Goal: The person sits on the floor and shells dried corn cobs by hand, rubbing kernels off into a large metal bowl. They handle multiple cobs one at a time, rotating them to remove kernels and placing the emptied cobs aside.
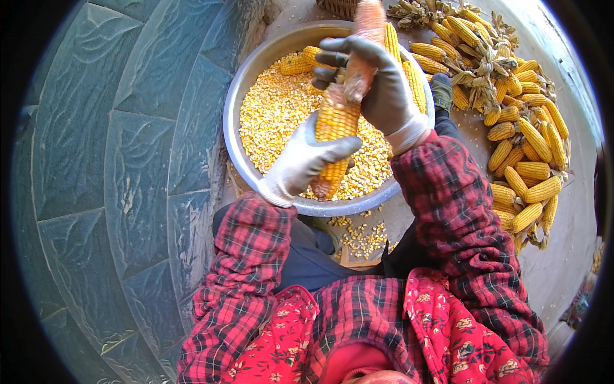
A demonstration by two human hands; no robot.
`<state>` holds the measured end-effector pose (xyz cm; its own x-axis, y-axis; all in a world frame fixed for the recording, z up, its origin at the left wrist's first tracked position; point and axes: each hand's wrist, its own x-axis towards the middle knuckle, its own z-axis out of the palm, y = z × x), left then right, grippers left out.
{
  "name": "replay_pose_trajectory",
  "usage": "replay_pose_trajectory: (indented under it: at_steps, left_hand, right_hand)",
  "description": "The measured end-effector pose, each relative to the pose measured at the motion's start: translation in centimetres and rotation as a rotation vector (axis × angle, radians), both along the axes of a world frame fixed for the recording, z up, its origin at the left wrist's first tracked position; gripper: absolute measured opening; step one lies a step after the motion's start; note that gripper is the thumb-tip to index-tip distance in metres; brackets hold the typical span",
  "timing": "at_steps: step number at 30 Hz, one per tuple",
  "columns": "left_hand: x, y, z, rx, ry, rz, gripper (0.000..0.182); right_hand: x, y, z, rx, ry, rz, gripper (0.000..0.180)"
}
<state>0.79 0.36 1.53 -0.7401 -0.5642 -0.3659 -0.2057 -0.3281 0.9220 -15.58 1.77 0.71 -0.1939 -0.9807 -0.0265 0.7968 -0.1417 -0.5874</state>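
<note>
My left hand (300, 156), in a white glove with grey coating, grips a partly shelled ear of corn (338, 117) tilted over the basin. Yellow kernels still cover much of the ear; reddish bare cob shows at its ends. A stripped reddish corncob (360, 74) is in my right hand (391, 89), gloved alike, and its lower end presses against the top of the ear. Beneath both hands stands a wide metal basin (232, 129) of loose corn kernels (276, 122). Whole ears of corn (413, 84) lean inside its far right side, and another ear (293, 65) rests at the far left.
A heap of corn ears (532, 139), some with dry husks, covers the floor at right. Spilled kernels (367, 240) lie near my legs, in front of the basin. A blue-green tiled wall (105, 144) rises at left. A woven basket (338, 6) shows behind the basin.
</note>
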Motion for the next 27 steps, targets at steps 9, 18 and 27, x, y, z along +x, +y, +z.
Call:
replay_pose_trajectory:
  at_steps: [9,18,27]
  left_hand:
    - [0.4,0.2,1.1,0.224,0.126,-0.043,0.047]
    - [-1.6,0.5,0.0,-0.445,-0.456,-0.022,0.067]
    - [0.9,-0.5,1.1,0.258,0.178,-0.036,0.048]
  right_hand:
    - [0.7,1.3,-0.1,-0.08,0.374,-0.038,0.028]
    - [1.0,0.2,-0.4,0.269,0.356,-0.124,0.036]
    - [-0.4,1.3,0.9,-0.22,0.121,0.113,0.034]
